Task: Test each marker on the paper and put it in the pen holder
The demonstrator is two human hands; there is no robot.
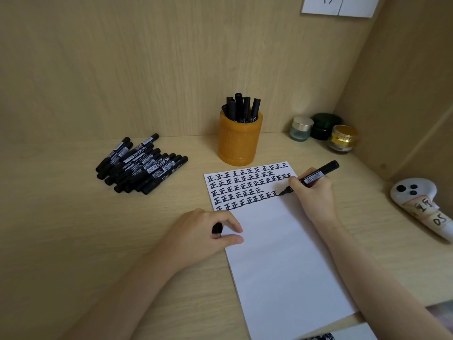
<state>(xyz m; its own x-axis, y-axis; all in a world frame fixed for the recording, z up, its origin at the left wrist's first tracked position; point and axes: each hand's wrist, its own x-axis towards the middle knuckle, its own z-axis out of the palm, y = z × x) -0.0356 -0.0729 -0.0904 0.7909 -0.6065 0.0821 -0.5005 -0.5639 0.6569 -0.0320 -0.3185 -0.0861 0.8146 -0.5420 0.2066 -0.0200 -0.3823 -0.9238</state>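
Black marker [318, 174] pinched in right hand [313, 195] grip, tip on paper [282, 253]; left hand [201, 231] grip curled round cap [217, 228].

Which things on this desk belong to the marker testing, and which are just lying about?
In use: marker in the right hand, cap in the left hand, paper, pen holder, marker pile.
Lying about: three jars, white controller, wall socket.

**Marker tip on paper**

The right hand [311, 192] grips a marker [318, 173], its tip touching the paper [282, 253]. The left hand [203, 231], at the paper's left edge, holds a cap [217, 228]. Beyond the paper stands the holder [239, 141]; far left of the paper, a pile [142, 165] of markers.
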